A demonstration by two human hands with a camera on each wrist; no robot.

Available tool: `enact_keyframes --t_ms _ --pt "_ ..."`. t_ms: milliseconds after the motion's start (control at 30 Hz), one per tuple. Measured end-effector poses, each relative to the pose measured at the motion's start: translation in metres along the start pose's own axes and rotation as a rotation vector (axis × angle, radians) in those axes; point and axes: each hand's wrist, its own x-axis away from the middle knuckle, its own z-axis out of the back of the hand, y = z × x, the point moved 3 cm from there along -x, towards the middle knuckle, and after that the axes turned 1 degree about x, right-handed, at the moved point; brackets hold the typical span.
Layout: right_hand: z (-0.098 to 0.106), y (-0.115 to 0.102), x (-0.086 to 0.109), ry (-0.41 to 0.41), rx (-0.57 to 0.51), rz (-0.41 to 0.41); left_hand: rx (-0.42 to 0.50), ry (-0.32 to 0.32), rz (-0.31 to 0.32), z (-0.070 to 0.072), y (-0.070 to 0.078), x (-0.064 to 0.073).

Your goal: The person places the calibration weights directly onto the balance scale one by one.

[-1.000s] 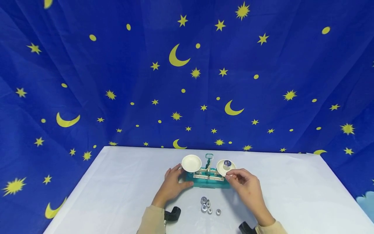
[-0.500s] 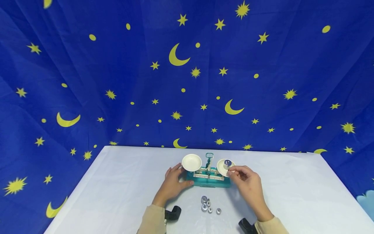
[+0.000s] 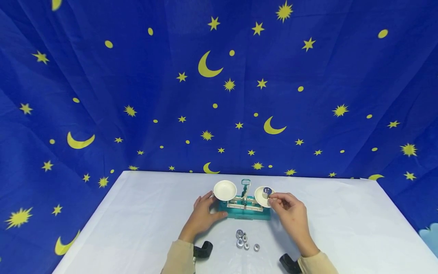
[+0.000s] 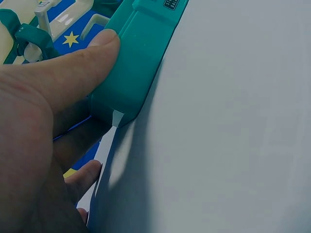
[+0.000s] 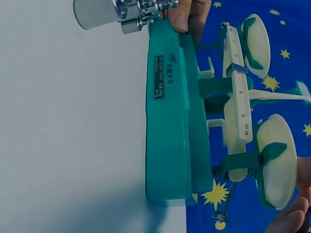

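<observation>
A teal balance scale (image 3: 244,215) with two cream pans stands on the table. Its left pan (image 3: 224,190) holds nothing. On the right pan (image 3: 259,199) sits a large shiny metal weight (image 3: 267,191). My left hand (image 3: 200,220) grips the base's left end; in the left wrist view the thumb (image 4: 102,51) lies on top of the base, with fingers below and behind. My right hand (image 3: 292,215) is over the right pan's front edge, thumb and forefinger pinching a small dark metal piece beside the weight, mostly hidden by the fingers.
Several small metal weights (image 3: 240,242) cluster on the white table (image 3: 154,205) in front of the scale, one (image 3: 256,247) apart at the right. A blue star-and-moon cloth (image 3: 164,95) hangs behind. Black wrist mounts (image 3: 203,250) sit at both sleeves.
My right fingertips have moved slightly up and inward, from the right pan's front rim to beside the large weight. My left hand stays on the scale's base.
</observation>
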Motion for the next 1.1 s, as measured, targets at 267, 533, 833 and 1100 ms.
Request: enact_keyframes --t_ms 267,533,833,1100 --pt "0.001 0.0067 -0.0007 0.031 0.031 -0.026 -0.002 -0.005 -0.013 -0.002 0.0012 -0.0008" --pt "0.0014 0.0071 -0.0002 0.056 0.045 -0.055 -0.015 -0.013 -0.01 -0.0019 0.0021 -0.0014" --pt "0.0022 0.0034 0.0007 0.055 0.038 -0.076 -0.014 -0.017 0.019 -0.0017 -0.0004 -0.003" --pt "0.0009 0.0035 0.0005 0.06 0.036 -0.08 -0.011 -0.016 0.023 -0.0004 0.0012 -0.0007"
